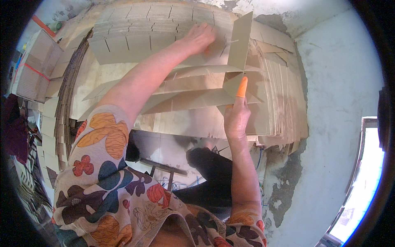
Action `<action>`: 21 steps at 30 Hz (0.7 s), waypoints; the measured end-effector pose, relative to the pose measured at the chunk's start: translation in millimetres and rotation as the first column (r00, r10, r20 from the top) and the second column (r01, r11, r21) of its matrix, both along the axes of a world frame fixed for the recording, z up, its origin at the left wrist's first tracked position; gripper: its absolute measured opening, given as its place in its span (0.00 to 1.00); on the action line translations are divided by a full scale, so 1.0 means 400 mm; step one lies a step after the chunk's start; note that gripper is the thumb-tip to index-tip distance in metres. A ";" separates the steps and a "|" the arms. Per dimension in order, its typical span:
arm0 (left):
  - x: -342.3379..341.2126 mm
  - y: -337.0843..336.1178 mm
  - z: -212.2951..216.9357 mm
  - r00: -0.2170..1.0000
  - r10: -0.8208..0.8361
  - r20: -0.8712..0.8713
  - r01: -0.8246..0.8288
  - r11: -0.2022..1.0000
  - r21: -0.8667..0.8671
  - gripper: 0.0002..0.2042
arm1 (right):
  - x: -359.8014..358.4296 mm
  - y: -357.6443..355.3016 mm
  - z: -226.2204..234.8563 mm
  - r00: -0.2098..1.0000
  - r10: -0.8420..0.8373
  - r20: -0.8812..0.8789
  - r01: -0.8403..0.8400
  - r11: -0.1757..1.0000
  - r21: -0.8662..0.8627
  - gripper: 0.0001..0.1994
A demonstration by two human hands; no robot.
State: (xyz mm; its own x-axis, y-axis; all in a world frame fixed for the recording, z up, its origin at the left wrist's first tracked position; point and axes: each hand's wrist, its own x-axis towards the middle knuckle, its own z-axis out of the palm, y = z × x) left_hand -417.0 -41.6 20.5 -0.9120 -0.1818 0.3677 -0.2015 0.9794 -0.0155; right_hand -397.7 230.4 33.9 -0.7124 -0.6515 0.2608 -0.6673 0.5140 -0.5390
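My left hand point(198, 38) reaches far forward and lies flat on a pile of slotted cardboard strips point(135, 29), fingers spread. My right hand point(236, 113), with an orange rubber cap on its forefinger, touches a cardboard divider point(189, 86) made of long strips slotted together. One cross strip point(240, 39) stands upright in the divider, just above my right forefinger. The divider rests on a stack of flat cardboard sheets point(284, 107).
More cardboard stacks point(57, 111) stand edge-on at the left, and a bundle tied with red band point(35, 68) lies at the far left. A rough plaster wall point(337, 82) fills the right. A bright window opening point(362, 181) sits at the lower right.
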 end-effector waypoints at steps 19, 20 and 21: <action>0.044 0.016 0.095 0.990 -0.135 0.027 0.130 0.981 0.141 0.07 | 0.024 0.048 0.032 0.995 0.094 -0.030 -0.091 0.993 0.069 0.40; 0.046 0.018 0.098 0.986 -0.165 0.008 0.162 0.977 0.142 0.07 | 0.021 0.051 0.026 0.991 0.111 -0.076 -0.107 0.993 0.055 0.41; 0.047 0.021 0.103 0.986 -0.168 0.008 0.165 0.976 0.144 0.07 | 0.016 0.054 0.014 0.985 0.126 -0.122 -0.122 0.992 0.042 0.42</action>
